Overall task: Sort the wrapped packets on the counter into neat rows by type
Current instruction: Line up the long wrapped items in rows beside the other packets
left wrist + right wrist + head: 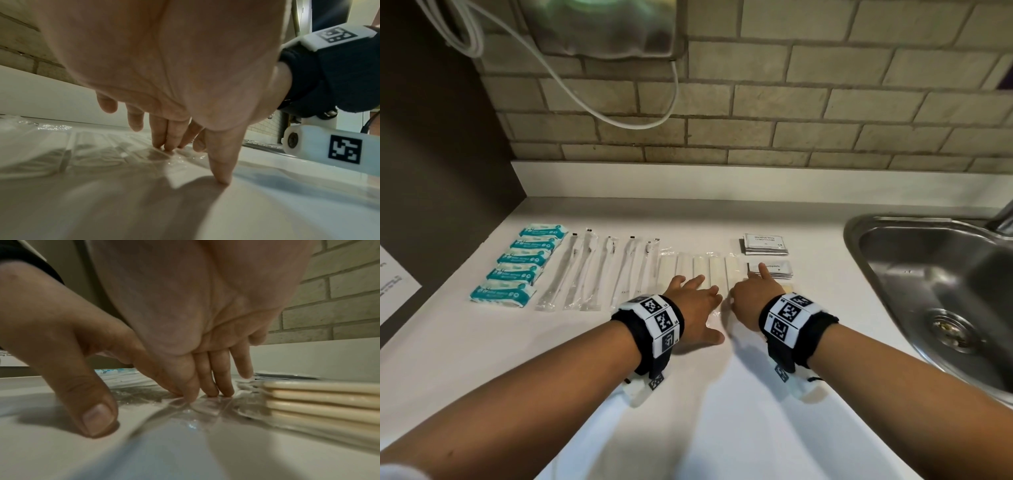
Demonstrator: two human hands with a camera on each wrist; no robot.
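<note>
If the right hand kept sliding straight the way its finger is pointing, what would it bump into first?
Probably the small white sachets: the right hand has its index finger stretched over their near edge already. Past them lies the shampoo sachet stack, then the brick wall.

The counter (722, 411) looks smooth and white with a soft sheen. The sink (914, 267) is brushed steel, dully reflective. Behind them the brick wall (791, 102) is rough and matt. The teal packets (517, 274) have glossy plastic wrap; the toothbrush sleeves (585, 270) and comb sleeves (702, 270) are clear, crinkled, shiny film. The sachets (765, 244) look matt white.
</note>
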